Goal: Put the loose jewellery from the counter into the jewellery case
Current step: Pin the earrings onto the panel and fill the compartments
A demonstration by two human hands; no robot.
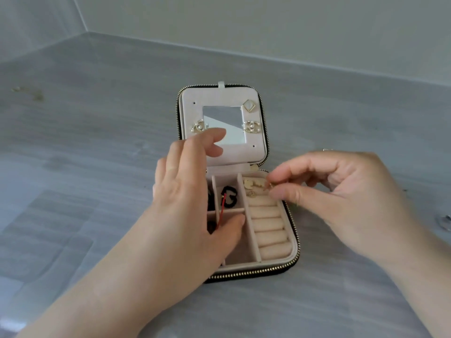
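Note:
The jewellery case (294,261) lies open on the grey counter, its lid standing up with a small mirror (223,124). Pearl earrings (251,127) and a diamond-shaped stud (249,106) are pinned to the lid. My left hand (192,196) rests over the case's left compartments with fingers relaxed, its thumb by a red string (51,211) and a black ring-shaped piece (58,196). My right hand (341,193) pinches a small gold piece (268,186) above the top of the ring rolls (268,228), where other gold pieces (252,185) lie.
A small clear piece (444,222) lies on the counter at the far right edge. Another tiny item (327,150) shows just behind my right hand. A small object (17,89) sits far left near the wall. The counter meets grey walls at the back.

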